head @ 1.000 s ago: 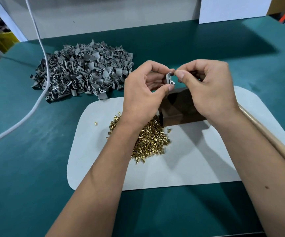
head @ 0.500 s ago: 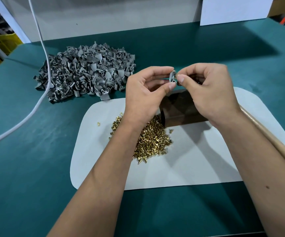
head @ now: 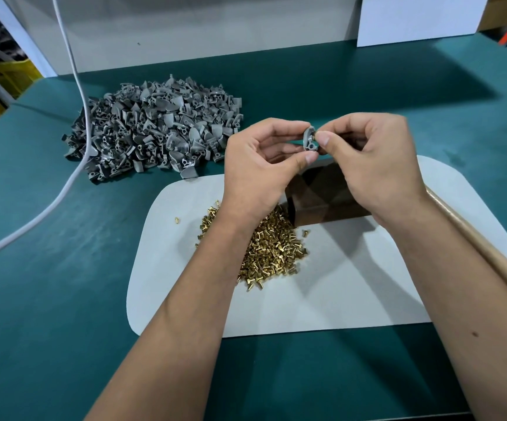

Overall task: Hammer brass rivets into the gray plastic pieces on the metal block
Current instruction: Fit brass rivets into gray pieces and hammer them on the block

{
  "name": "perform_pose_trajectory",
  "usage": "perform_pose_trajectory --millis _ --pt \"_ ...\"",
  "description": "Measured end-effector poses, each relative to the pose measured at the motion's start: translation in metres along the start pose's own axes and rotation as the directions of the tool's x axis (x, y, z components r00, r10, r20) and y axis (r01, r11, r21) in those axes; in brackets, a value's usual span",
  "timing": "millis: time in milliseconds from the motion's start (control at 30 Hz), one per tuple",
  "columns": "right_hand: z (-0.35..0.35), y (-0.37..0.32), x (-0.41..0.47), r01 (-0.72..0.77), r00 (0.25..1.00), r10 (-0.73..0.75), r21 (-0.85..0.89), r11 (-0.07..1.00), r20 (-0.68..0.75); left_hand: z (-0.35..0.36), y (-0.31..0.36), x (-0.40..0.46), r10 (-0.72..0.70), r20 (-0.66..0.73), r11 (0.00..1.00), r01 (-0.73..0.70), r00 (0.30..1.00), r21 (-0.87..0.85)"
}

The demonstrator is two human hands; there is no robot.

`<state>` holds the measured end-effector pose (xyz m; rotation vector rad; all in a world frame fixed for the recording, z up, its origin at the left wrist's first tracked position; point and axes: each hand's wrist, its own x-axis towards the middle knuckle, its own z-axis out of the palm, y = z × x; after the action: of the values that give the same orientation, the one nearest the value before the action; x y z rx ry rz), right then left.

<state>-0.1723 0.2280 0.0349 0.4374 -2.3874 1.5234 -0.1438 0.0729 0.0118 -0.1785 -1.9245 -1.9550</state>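
Hands [head: 264, 165] barely shifted, pinching curved gray piece [head: 308, 139].

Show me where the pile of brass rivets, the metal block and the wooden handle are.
pile of brass rivets [head: 272, 249], head view, middle of the heap.
metal block [head: 322, 196], head view, its dark top face between the wrists.
wooden handle [head: 489, 253], head view, bare shaft beside the right forearm.

A single head-worn, wide-angle camera looks forward and steeply down from close above the teal green work surface [head: 48, 299], with both forearms entering from the bottom edge.
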Motion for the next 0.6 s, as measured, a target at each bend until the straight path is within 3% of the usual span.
perform_pose_trajectory --millis 300,600 --pt "-0.0035 -0.0045 -0.0014 0.011 0.998 -0.006 -0.073 0.997 0.062 -0.0008 0.0026 -0.0001 -0.037 -0.015 0.999 0.037 0.999 0.021" --pt "-0.0046 -0.0089 -0.0025 0.044 0.995 -0.025 -0.198 0.979 0.099 -0.0035 0.007 0.0002 0.001 0.035 0.986 -0.007 0.999 0.166"
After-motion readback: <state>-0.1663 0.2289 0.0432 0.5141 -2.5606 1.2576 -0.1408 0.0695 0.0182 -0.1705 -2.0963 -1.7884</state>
